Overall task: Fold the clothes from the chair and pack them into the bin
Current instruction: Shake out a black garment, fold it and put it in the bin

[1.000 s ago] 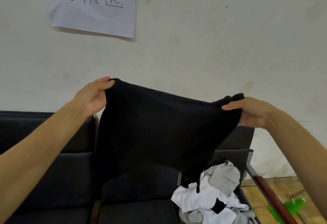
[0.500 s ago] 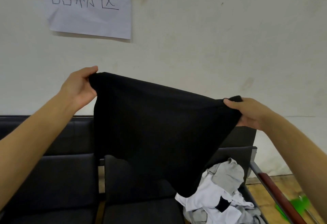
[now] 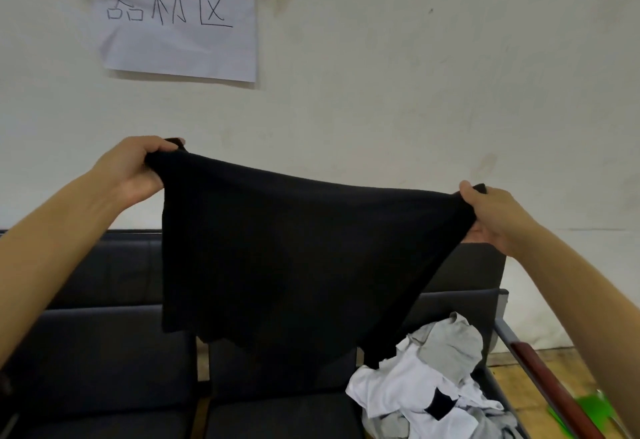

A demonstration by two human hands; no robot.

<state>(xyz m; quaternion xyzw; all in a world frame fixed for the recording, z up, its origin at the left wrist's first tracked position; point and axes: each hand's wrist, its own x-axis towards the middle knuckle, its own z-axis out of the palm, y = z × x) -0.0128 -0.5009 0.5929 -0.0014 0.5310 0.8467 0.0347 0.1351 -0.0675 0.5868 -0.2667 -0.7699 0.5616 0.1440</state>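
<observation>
Left hand (image 3: 133, 170) and right hand (image 3: 495, 216) each grip a top corner of the black garment (image 3: 294, 258), stretched above the chair (image 3: 104, 352); white and grey clothes (image 3: 433, 386) lie heaped on its seat.

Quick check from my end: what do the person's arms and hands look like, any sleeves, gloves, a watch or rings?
Both forearms are bare as far as the frame shows, with no sleeve edge in view. The left hand and right hand wear no gloves. No watch, bracelet or ring is visible on the parts that show; the fingers are partly hidden behind cloth, so rings there cannot be ruled out.
</observation>
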